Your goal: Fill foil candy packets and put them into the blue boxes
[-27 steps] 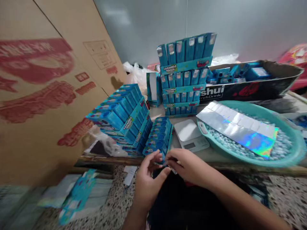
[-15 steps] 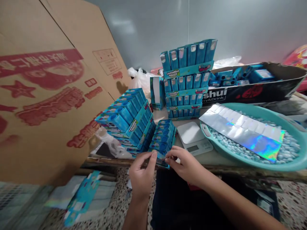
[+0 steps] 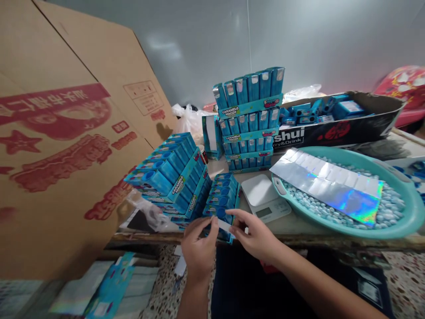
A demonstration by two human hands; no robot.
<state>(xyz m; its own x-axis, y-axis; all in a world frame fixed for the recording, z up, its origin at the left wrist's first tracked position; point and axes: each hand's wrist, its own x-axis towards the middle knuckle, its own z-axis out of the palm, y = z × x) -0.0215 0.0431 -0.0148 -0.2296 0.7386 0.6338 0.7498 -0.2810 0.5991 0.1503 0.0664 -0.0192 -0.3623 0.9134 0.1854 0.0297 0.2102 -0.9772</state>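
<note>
A small white strip (image 3: 223, 224) stretches between my two hands. My left hand (image 3: 200, 244) pinches its left end between thumb and forefinger. At the right end, my right hand (image 3: 253, 231) has thumb and fingers closed on the strip. Just behind and partly under my fingers lies a blue display tray of small boxes with round holes (image 3: 222, 195), near the table edge. Left of it stands a stack of similar blue trays (image 3: 179, 177) marked "Caramelo Macizo". Whether the strip touches the near tray, I cannot tell.
A white scale (image 3: 264, 192) is right of the near tray. Farther right, a turquoise basin (image 3: 410, 221) holds wrapped sweets under a silvery sheet (image 3: 327, 186). Behind are stacked blue trays (image 3: 250, 122) and a black carton (image 3: 332, 133) of boxes. A large cardboard box (image 3: 66, 146) walls off the left.
The strip between my fingers now shows white, where before it was hard to make out. My hands stay close together by the near tray. The whole view has shifted slightly.
</note>
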